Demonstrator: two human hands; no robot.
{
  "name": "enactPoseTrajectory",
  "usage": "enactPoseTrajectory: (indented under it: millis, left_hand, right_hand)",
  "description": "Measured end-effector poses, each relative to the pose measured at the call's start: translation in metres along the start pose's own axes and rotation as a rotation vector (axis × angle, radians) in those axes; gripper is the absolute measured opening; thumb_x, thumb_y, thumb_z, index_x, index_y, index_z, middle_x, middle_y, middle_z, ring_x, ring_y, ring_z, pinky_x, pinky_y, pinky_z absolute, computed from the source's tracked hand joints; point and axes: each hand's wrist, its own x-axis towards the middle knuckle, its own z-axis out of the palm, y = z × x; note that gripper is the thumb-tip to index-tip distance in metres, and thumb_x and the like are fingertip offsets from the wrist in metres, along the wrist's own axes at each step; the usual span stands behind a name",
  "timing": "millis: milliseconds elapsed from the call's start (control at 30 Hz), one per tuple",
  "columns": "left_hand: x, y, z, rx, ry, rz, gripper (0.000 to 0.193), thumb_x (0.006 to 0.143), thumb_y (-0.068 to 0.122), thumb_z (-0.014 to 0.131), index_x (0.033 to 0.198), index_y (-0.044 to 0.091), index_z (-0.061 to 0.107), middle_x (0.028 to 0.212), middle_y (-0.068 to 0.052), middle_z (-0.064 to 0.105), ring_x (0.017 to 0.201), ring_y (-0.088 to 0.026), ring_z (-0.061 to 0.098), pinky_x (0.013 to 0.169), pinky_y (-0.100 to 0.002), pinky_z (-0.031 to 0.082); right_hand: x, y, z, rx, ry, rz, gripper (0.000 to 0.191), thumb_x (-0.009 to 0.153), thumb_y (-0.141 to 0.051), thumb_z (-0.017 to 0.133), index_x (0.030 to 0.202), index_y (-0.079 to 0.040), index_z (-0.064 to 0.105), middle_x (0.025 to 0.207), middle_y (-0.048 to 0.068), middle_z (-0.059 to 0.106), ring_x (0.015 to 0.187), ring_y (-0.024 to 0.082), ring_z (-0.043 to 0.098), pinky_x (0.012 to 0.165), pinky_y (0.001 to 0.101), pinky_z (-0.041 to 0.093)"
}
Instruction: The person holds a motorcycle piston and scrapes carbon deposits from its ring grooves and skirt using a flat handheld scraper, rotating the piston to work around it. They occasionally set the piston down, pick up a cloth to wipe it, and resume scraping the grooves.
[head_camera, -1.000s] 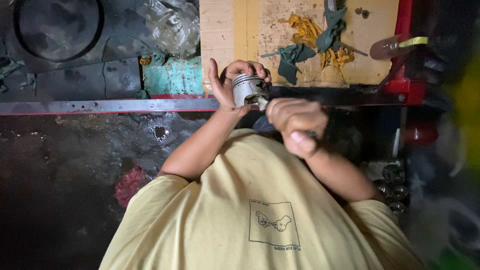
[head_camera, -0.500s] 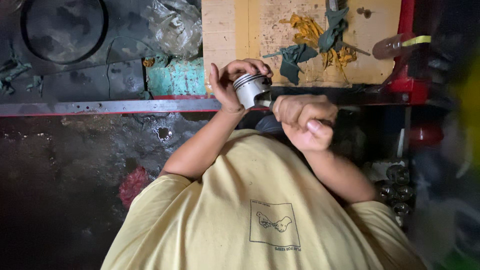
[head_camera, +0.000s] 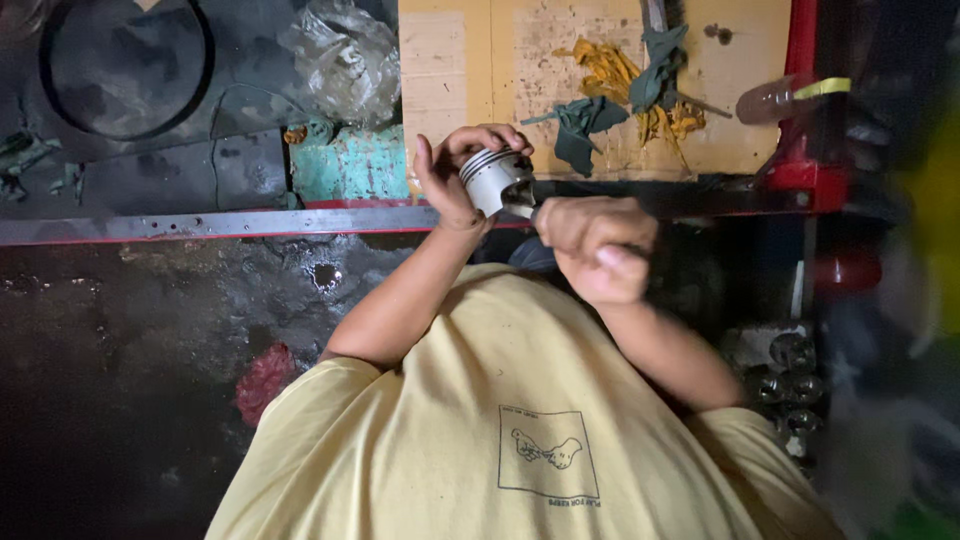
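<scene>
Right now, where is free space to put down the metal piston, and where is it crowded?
Bare patches: the pale left part of the wooden board, between the crumpled plastic bag and the green rags; also the dark floor below the metal bar. Crowded: the board's middle, with rags and yellow scraps.

The piston (head_camera: 497, 180) is silvery grey with dark ring grooves. The shirt (head_camera: 500, 420) is pale yellow; the rags (head_camera: 580, 125) are dull teal.

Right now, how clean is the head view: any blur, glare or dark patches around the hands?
Head view: piston sharp with mild glare, left hand crisp, right hand slightly soft; right edge smeared by blur; floor lower left deep in shadow.
</scene>
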Motion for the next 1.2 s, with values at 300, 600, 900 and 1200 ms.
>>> enactPoseTrajectory:
  millis: [300,600,900,1200]
  left_hand:
    - [0.001,-0.002,0.000,0.099,0.065,-0.015,0.080,0.106,0.061,0.021,0.096,-0.005,0.066,0.099,-0.027,0.067,0.097,-0.039,0.065,0.093,-0.048,0.053]
    - [0.003,-0.004,-0.002,0.060,0.089,-0.012,0.077,0.106,0.060,0.023,0.094,-0.003,0.065,0.098,-0.027,0.068,0.096,-0.039,0.065,0.091,-0.048,0.055]
    - [0.001,-0.007,-0.004,0.102,0.102,-0.016,0.077,0.107,0.060,0.023,0.096,-0.004,0.065,0.098,-0.027,0.067,0.097,-0.039,0.065,0.091,-0.048,0.054]
    - [0.003,-0.005,0.008,0.049,0.117,-0.051,0.075,0.105,0.059,0.024,0.094,-0.004,0.064,0.097,-0.026,0.067,0.095,-0.039,0.065,0.088,-0.049,0.055]
  right_hand:
    - [0.003,0.007,-0.010,-0.001,-0.031,-0.031,0.042,0.091,-0.027,0.054,0.060,-0.007,0.033,0.055,0.006,0.038,0.050,0.020,0.035,0.058,0.0397,0.038]
    - [0.005,0.009,-0.007,-0.022,-0.051,-0.034,0.043,0.090,-0.025,0.056,0.059,-0.005,0.035,0.053,0.008,0.039,0.049,0.021,0.035,0.057,0.0402,0.037]
    - [0.001,0.010,-0.011,0.027,0.020,-0.015,0.044,0.092,-0.028,0.057,0.060,-0.007,0.034,0.054,0.008,0.040,0.050,0.021,0.036,0.060,0.0411,0.038]
    - [0.002,0.000,-0.003,-0.055,-0.042,-0.081,0.045,0.090,-0.028,0.056,0.058,-0.007,0.034,0.053,0.007,0.041,0.049,0.020,0.036,0.057,0.0393,0.039]
